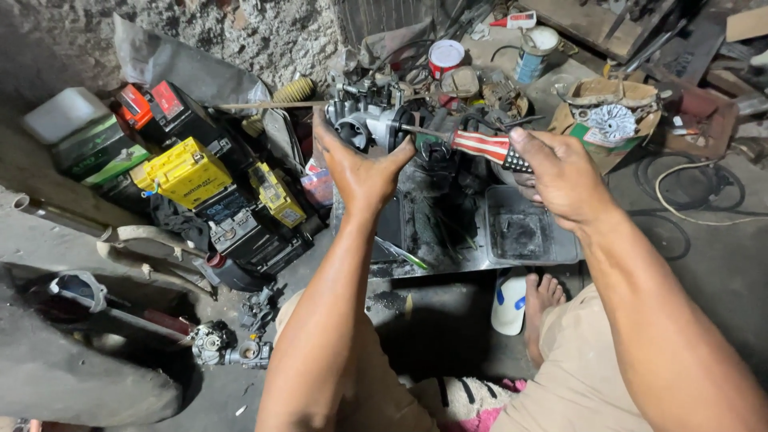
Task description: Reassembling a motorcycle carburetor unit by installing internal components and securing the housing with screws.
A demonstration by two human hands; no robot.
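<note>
Dirty floor and old batteries (188,172) lie all around. I see my left hand (360,172) wrapped around a grey metal engine part (372,124). My right hand (564,176) grips a striped screwdriver (480,146), its tip touching that part, just beside my left fingers.

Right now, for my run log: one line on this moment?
left hand: holds carburetor | right hand: holds striped-handle screwdriver, tip at carburetor | below: grimy metal tray

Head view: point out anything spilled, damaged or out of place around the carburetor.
The tray under the carburetor is smeared black with grime. Batteries lie tumbled at odd angles against the wall. Another carburetor lies loose on the floor.
</note>
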